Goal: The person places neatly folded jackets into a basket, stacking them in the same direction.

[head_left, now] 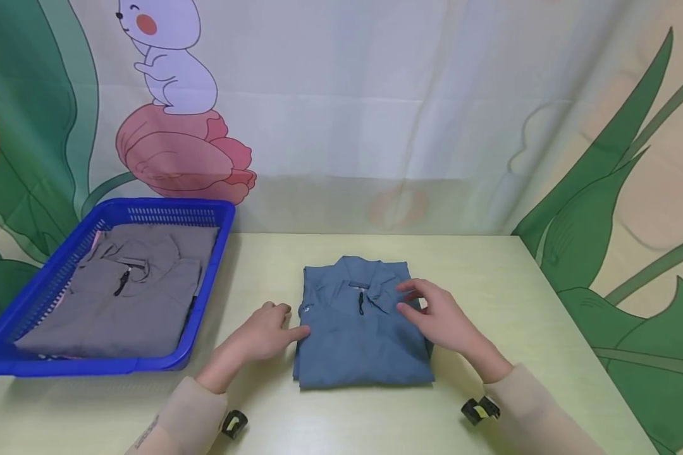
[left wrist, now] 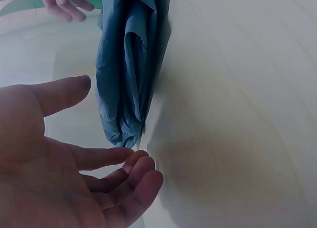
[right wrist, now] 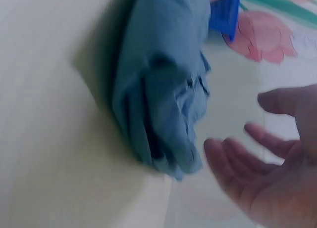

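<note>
A folded blue shirt with a collar and a black zipper pull lies on the table, collar toward the back. My left hand is at its left edge, thumb stretched toward the cloth and fingers loosely bent. In the left wrist view the folded layers show side-on beyond the thumb and fingertips. My right hand hovers by the upper right side of the shirt, fingers relaxed and spread. The right wrist view shows a gap between those fingers and the bunched cloth. Neither hand holds anything.
A blue plastic basket stands at the left of the table, with a folded grey shirt inside. Behind the table hangs a printed curtain. Small black devices are strapped at both wrists.
</note>
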Tool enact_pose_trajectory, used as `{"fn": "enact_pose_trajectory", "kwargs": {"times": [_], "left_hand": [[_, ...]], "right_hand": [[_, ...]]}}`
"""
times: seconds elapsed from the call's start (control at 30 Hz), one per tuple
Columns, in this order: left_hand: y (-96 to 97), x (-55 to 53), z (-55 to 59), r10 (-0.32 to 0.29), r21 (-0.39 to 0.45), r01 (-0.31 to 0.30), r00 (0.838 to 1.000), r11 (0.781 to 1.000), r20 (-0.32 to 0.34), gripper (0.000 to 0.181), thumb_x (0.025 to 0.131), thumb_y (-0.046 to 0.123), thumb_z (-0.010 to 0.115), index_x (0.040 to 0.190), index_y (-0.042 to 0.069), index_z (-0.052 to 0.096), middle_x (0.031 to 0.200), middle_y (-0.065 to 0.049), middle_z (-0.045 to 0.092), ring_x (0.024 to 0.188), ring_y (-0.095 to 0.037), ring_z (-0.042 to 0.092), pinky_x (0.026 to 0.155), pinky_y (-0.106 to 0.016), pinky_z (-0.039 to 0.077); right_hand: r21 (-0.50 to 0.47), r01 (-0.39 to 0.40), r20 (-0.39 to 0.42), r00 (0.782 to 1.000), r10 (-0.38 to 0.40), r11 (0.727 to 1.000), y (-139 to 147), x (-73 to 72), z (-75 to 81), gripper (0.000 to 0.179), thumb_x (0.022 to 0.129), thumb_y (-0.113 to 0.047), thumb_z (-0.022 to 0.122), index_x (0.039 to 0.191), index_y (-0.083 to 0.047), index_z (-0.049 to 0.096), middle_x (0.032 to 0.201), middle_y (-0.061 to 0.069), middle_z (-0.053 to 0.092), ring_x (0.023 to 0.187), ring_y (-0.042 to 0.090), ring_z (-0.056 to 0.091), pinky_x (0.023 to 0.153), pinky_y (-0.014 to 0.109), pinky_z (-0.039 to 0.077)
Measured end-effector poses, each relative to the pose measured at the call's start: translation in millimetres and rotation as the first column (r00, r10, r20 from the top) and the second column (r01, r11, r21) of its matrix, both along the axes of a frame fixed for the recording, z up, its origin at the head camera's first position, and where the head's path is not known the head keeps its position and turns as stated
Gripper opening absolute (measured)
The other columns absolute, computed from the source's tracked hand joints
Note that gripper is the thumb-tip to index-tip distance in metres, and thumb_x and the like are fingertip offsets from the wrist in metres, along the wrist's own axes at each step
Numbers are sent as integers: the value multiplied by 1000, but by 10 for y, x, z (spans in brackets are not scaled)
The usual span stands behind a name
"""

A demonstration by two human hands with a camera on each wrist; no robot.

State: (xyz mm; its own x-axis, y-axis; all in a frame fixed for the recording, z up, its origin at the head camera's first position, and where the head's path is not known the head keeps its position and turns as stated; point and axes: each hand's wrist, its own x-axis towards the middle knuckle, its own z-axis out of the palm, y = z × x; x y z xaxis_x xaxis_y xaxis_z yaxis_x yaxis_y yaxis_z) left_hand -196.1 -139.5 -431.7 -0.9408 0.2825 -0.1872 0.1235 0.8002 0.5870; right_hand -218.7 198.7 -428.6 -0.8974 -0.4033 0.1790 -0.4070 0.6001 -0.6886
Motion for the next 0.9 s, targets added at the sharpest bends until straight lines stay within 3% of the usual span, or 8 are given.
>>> {"fn": "enact_pose_trajectory", "kwargs": {"times": [0.13, 0.3, 0.43, 0.53, 0.67, 0.8, 0.9], "left_hand": [[30, -65, -27, 33, 87, -35, 999, 996, 28, 73, 101, 38, 62, 143, -19, 43, 131, -34, 56, 125, -45, 54, 104, -55, 45], [73, -142, -43, 93, 232, -122, 987, 965, 134, 73, 102, 32, 63, 149, -17, 34, 134, -31, 57, 120, -41, 58, 101, -53, 48], [92, -176, -47, 131, 371, -217, 961, 903, 243, 72, 102, 23, 64, 152, -15, 29, 132, -29, 58, 107, -36, 64, 87, -46, 57], [107, -187, -49, 125, 457, -266, 941, 849, 314, 71, 103, 20, 62, 152, -16, 25, 137, -32, 54, 113, -40, 63, 82, -43, 59], [133, -196, -46, 124, 501, -309, 922, 808, 367, 69, 104, 19, 60, 152, -16, 24, 143, -35, 48, 125, -45, 55, 86, -44, 58], [170, -226, -56, 148, 512, -359, 901, 781, 407, 67, 104, 17, 60, 151, -17, 26, 141, -33, 50, 125, -42, 54, 94, -45, 55], [198, -245, -64, 150, 545, -400, 883, 737, 446, 67, 104, 14, 58, 151, -18, 24, 146, -34, 44, 133, -42, 47, 107, -50, 45]], "right_hand": [[48, 125, 119, 984, -130, 991, 139, -30, 46, 50, 102, -21, 66, 141, 5, 50, 138, 24, 56, 120, 39, 59, 91, 50, 54], [111, 154, 314, 932, -181, 982, 205, -39, 8, 66, 102, -27, 65, 151, 8, 36, 145, 32, 48, 127, 44, 54, 93, 49, 55], [69, 167, 387, 904, -181, 983, 208, -40, -37, 68, 102, -26, 64, 151, 11, 34, 142, 32, 50, 127, 43, 55, 88, 43, 58], [39, 185, 404, 896, -185, 982, 201, -45, -51, 66, 102, -25, 64, 150, 12, 36, 141, 31, 52, 125, 42, 57, 88, 42, 58], [26, 194, 408, 894, -187, 981, 199, -66, -79, 65, 103, -24, 64, 148, 13, 38, 139, 31, 54, 122, 40, 59, 87, 41, 58], [-1, 214, 430, 882, -193, 977, 181, -79, -100, 64, 103, -24, 64, 149, 13, 38, 141, 33, 53, 116, 37, 63, 87, 42, 58], [-55, 238, 469, 863, -185, 970, 164, -99, -116, 65, 103, -22, 64, 150, 13, 36, 143, 34, 50, 113, 36, 63, 85, 42, 58]]}}
